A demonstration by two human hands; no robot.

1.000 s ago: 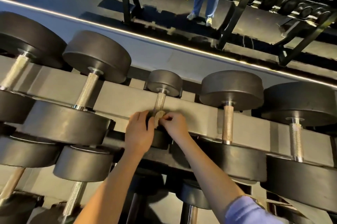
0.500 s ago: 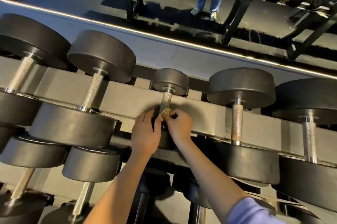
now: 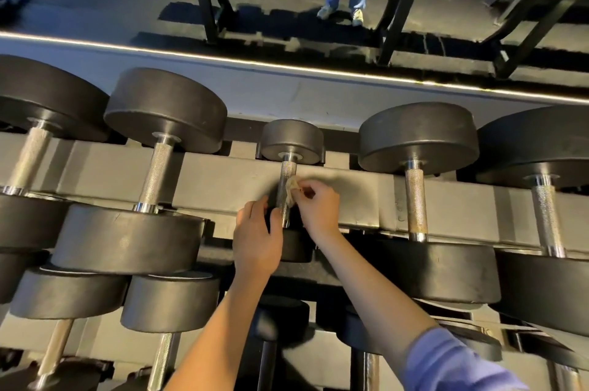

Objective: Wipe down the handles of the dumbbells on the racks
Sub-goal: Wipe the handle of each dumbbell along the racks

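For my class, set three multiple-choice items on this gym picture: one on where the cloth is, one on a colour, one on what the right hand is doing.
1. Where is the cloth?
A. On the floor
B. Against the small dumbbell's handle
C. On a big dumbbell's head

2. What colour is the sleeve?
A. Red
B. Green
C. Lilac

3. What is the right hand doing?
A. Pinching the cloth
B. Hanging idle
C. Lying flat on the rack

Answers:
1 B: the cloth touches that handle's right side.
2 C: the sleeve at the near edge is pale lilac.
3 A: its fingertips nip the cloth.
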